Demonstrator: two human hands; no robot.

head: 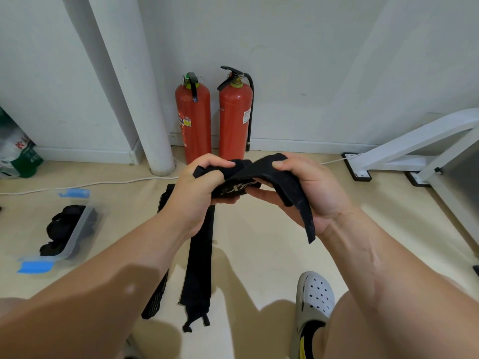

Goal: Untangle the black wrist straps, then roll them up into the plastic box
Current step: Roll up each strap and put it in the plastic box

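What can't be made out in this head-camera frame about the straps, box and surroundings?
Head view:
Held wrist strap: print partly folded under, between left hand and right hand, unreadable.
Floor straps: upper ends hidden behind the left hand.
Plastic box: rolled straps merge into one dark mass, count unclear.
Fire extinguisher labels: too small to read.
Green bag: cut off by the left edge.

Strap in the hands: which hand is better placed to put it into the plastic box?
Left, probably. The left hand grips the rolled part of the strap, and the box lies on that side.
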